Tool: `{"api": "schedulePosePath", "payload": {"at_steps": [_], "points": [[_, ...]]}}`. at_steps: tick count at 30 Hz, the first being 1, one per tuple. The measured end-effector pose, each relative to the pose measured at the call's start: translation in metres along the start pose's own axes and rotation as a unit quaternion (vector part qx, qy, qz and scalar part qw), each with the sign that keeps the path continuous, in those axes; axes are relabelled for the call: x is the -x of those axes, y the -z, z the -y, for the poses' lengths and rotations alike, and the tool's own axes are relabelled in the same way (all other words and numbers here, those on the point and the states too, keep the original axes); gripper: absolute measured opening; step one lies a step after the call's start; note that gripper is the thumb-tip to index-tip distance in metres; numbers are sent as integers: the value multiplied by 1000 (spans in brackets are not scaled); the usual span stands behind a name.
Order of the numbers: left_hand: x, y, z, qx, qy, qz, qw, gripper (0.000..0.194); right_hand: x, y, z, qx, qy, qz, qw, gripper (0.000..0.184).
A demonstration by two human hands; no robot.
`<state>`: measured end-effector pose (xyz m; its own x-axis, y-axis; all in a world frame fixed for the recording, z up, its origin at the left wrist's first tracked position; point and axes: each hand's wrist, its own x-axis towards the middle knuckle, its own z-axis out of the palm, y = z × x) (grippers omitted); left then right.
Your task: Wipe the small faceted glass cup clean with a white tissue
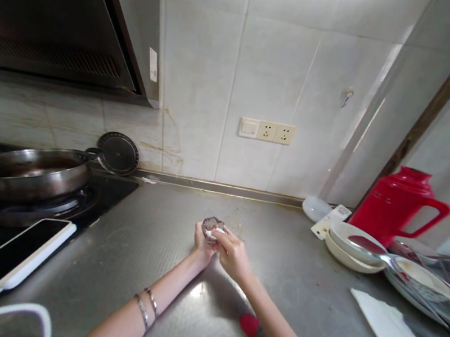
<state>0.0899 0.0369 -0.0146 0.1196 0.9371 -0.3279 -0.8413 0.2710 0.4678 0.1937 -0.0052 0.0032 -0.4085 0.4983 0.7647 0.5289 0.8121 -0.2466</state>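
Note:
A small clear glass jar [210,226] is held over the steel counter [144,247], in the middle of the view. My left hand [202,248] wraps around its lower part from the left. My right hand [232,252] pinches at the jar's top with closed fingers; something white shows between them and the glass. Two bracelets [147,305] sit on my left wrist. A small red thing [248,325] lies on the counter under my right forearm.
A dark pan [28,169] sits on the black hob at left, a round lid [118,153] behind it. A phone [6,256] on a white cable lies at front left. Stacked plates [355,247], a red jug [399,204] and a white napkin [393,334] stand at right.

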Motion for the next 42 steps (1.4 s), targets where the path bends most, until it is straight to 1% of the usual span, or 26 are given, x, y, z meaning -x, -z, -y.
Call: {"api": "schedulePosePath", "payload": {"at_steps": [3, 7, 12, 16, 19, 21, 23, 25, 26, 28, 31, 33, 35, 36, 40, 41, 42], "points": [[2, -4, 3, 24, -39, -7, 999, 34, -3, -6, -1, -10, 21, 3, 1000, 48], [3, -7, 6, 34, -40, -9, 999, 37, -7, -9, -3, -3, 32, 23, 999, 47], [2, -4, 6, 42, -50, 10, 998, 33, -9, -5, -4, 32, 80, 46, 995, 40], [2, -1, -1, 0, -26, 21, 999, 36, -7, 1, -4, 27, 102, 60, 993, 42], [1, 0, -10, -41, -4, 15, 999, 37, -4, 8, -6, 0, 70, 52, 996, 43], [2, 0, -15, -68, 12, 22, 997, 41, -5, 13, -10, -10, 15, -3, 1000, 39], [2, -1, -18, -100, 31, 42, 994, 49, -9, 20, -18, -14, -68, -91, 993, 32], [3, -1, -20, -127, 51, 67, 988, 56, -16, 26, -30, -27, -166, -156, 973, 27], [3, 0, -20, -139, 61, 80, 985, 58, -20, 28, -37, -39, -221, -167, 960, 28], [3, 1, -20, -158, 81, 113, 978, 61, -26, 30, -51, -74, -298, -158, 938, 29], [2, 3, -18, -173, 113, 153, 966, 60, -28, 26, -66, -164, -371, -104, 908, 26], [1, 5, -17, -173, 128, 173, 961, 59, -26, 20, -68, -230, -398, -74, 885, 24], [-1, 7, -16, -170, 138, 195, 956, 61, -23, 16, -65, -279, -413, -51, 865, 22], [-2, 8, -15, -167, 138, 205, 955, 62, -21, 15, -62, -316, -423, -33, 849, 22], [-4, 10, -14, -152, 118, 232, 954, 64, -19, 20, -46, -463, -447, 46, 764, 23], [-5, 10, -14, -153, 115, 236, 953, 64, -20, 22, -43, -485, -446, 56, 750, 23], [-5, 10, -14, -158, 115, 239, 951, 65, -20, 25, -40, -495, -443, 60, 745, 22]]}}
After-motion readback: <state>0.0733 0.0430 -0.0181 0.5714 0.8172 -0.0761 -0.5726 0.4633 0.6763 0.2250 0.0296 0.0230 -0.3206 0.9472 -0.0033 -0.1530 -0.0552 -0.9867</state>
